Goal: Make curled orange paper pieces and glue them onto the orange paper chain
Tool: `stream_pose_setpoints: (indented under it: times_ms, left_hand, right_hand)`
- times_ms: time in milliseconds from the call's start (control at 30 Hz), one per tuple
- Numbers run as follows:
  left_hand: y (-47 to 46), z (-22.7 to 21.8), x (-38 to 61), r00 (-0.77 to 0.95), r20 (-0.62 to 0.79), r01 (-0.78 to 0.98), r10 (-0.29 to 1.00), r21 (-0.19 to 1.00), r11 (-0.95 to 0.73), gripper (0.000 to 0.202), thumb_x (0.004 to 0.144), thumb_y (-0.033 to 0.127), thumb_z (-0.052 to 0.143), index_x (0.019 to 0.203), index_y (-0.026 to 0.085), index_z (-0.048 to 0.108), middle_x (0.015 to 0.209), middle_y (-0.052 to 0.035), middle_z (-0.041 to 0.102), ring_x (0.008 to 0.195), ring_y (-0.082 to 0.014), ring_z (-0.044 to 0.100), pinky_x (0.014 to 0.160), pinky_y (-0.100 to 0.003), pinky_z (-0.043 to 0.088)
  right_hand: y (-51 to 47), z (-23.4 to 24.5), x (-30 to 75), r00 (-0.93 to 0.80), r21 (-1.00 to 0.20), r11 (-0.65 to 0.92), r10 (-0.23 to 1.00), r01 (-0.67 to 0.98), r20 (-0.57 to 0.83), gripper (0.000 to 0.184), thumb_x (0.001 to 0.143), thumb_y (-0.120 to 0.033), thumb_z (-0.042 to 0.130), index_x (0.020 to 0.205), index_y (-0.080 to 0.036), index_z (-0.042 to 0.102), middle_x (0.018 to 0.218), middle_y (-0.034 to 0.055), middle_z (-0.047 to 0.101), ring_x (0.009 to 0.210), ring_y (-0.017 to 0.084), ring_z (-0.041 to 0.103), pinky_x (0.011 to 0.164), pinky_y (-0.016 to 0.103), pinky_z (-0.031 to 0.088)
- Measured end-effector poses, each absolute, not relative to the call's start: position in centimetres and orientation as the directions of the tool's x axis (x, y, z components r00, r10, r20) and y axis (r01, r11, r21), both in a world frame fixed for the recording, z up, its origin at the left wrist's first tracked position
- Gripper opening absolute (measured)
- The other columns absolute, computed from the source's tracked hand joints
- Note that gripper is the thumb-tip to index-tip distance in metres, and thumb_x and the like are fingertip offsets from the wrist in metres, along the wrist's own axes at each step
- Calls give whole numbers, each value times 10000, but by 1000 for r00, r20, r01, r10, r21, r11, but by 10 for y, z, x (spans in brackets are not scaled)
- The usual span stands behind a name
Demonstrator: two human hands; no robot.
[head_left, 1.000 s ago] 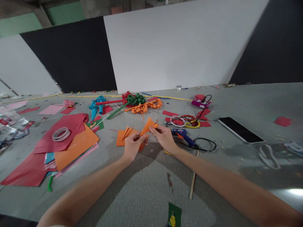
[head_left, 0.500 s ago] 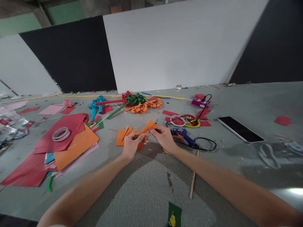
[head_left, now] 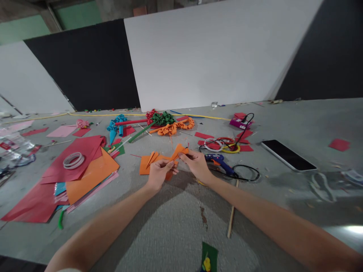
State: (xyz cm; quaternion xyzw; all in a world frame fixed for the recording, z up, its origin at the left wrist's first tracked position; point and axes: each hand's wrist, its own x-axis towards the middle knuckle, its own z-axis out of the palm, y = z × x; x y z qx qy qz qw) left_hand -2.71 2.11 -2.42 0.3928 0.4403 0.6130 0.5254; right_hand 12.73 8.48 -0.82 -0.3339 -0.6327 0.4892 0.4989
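Note:
Between my two hands is a folded piece of orange paper (head_left: pixel 179 149), raised a little above the floor. My left hand (head_left: pixel 159 173) pinches its lower left part between thumb and fingers. At its right end, my right hand (head_left: pixel 197 164) grips it with the fingertips. Orange paper pieces (head_left: pixel 144 165), some folded to points, lie just behind and left of my left hand. A blue glue gun (head_left: pixel 222 163) with an orange trigger rests on the floor right beside my right hand, its black cord looping to the right.
Red and orange sheets (head_left: pixel 90 181) lie at left with tape rolls (head_left: pixel 73 160) on top. Paper flowers (head_left: pixel 163 119) stand out farther back. At right are a phone (head_left: pixel 287 155), coiled tubes (head_left: pixel 214 144) and a purple box (head_left: pixel 238 123). A wooden stick (head_left: pixel 231 215) lies near my right forearm.
My left fingers have shifted slightly on the orange paper, closing nearer to its middle. My right hand stays almost where it was.

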Motion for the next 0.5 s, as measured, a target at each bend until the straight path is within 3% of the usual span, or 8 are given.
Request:
stream_pose_setpoints:
  times_ms: [300,400,500]
  left_hand:
    - [20,-25,-24,-100,26,-240,995,969,-50,452,706,557,828,762,142,659,734,-74,733,590,-174,683,607,-320,572]
    - [20,-29,-23,-45,62,-161,997,985,-68,430,733,550,806,757,162,622,706,-44,707,597,-155,656,626,-299,547]
    - [19,-30,-22,-95,148,1,984,989,-149,396,777,522,771,726,169,598,665,9,622,597,-116,566,605,-248,461]
  right_hand:
    - [90,-14,128,-292,-957,290,913,-23,284,410,791,-579,708,717,-176,711,592,-2,559,562,131,439,537,271,355]
    - [91,-16,129,-384,-954,301,879,-18,284,416,791,-580,714,693,-176,695,630,13,618,585,145,501,571,281,401]
    - [90,-17,129,-474,-947,322,837,19,275,410,802,-565,720,676,-176,686,649,17,646,610,154,537,594,281,416]
